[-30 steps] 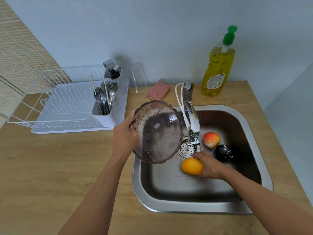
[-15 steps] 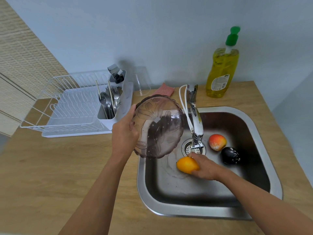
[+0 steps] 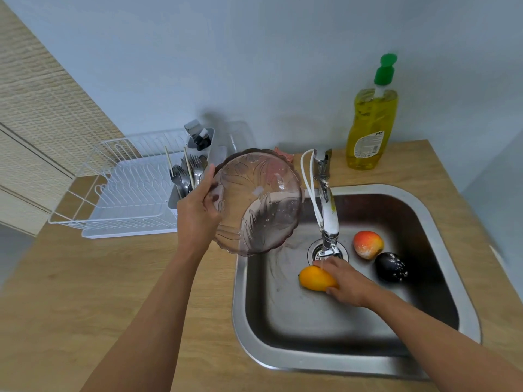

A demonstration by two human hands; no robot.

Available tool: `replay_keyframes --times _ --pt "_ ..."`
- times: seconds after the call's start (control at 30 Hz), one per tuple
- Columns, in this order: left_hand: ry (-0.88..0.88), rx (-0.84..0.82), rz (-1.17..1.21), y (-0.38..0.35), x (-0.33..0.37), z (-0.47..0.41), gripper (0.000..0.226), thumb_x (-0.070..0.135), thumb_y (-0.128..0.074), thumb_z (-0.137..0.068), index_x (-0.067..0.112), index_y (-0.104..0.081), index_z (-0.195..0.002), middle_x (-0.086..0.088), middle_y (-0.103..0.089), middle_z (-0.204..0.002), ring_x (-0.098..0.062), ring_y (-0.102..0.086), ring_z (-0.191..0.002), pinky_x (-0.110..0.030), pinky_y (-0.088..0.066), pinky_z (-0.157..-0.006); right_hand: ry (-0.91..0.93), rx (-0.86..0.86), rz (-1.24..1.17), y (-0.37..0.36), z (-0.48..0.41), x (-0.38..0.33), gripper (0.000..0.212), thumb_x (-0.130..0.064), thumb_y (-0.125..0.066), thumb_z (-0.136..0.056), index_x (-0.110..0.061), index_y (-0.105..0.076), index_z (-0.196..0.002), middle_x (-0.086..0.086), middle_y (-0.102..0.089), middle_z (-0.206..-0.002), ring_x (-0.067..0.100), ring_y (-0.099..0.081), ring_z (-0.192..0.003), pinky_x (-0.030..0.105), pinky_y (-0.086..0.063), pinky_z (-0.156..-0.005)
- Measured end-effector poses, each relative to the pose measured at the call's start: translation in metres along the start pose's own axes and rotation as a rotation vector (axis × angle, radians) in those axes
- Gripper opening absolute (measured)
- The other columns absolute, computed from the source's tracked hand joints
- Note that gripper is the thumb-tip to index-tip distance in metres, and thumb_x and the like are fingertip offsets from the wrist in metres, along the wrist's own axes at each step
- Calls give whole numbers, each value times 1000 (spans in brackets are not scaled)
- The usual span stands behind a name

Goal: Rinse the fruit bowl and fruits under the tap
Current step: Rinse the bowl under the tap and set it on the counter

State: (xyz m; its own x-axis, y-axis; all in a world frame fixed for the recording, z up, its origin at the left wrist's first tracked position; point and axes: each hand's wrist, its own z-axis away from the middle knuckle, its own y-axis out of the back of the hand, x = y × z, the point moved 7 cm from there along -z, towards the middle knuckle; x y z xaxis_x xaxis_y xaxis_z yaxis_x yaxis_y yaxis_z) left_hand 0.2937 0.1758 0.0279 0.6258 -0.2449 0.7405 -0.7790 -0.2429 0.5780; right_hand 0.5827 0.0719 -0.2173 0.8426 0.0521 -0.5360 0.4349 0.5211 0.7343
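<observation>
1. Your left hand [image 3: 198, 213] grips the clear, patterned plastic fruit bowl [image 3: 256, 202] by its rim — tilted above the steel sink's [image 3: 441, 222] left edge.
2. Your right hand [image 3: 343, 281] grasps the oval orange fruit [image 3: 314, 278] under the chrome tap [image 3: 328, 219].

Bowl [image 3: 256, 202] tinted smoky-pink, leaf-embossed; fruits orange [image 3: 315, 278], red-yellow [image 3: 368, 244], black [image 3: 392, 267]; soap bottle [image 3: 370, 128] yellow, green pump.
</observation>
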Motion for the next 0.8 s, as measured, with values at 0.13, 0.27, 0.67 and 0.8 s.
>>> replay_keyframes --times 0.13,0.27,0.67,0.8 --pt "0 -7 -18 2 -6 -11 65 -7 -50 -95 34 -46 -146 13 -69 -111 -7 -72 -94 -38 -61 -87 5 3 2 0 1 4 78 -30 -66 -87 -39 -23 -151 2 -34 -148 25 -37 -135 36 -32 -113" --pt "-16 -20 18 4 -5 -20 64 -7 -48 -97 36 -49 -143 14 -70 -109 -4 -72 -94 -34 -60 -87 27 14 1 -1 1 5 78 -30 -65 -87 -42 -23 -151 3 -37 -145 25 -41 -131 37 -35 -111" --pt "-193 40 7 12 26 -33 63 -12 -47 -95 26 -50 -145 -1 -70 -122 -5 -69 -105 -32 -58 -93 52 37 7 -1 -2 3 76 -27 -63 -87 -46 -23 -149 4 -37 -145 26 -42 -130 33 -35 -108" --pt "-292 68 -55 15 36 -33 63 -12 -46 -95 23 -47 -147 3 -68 -121 -7 -70 -103 -31 -58 -90 40 32 -6 0 -4 4 75 -32 -63 -88 -49 -20 -148 3 -37 -145 24 -43 -128 33 -36 -106"
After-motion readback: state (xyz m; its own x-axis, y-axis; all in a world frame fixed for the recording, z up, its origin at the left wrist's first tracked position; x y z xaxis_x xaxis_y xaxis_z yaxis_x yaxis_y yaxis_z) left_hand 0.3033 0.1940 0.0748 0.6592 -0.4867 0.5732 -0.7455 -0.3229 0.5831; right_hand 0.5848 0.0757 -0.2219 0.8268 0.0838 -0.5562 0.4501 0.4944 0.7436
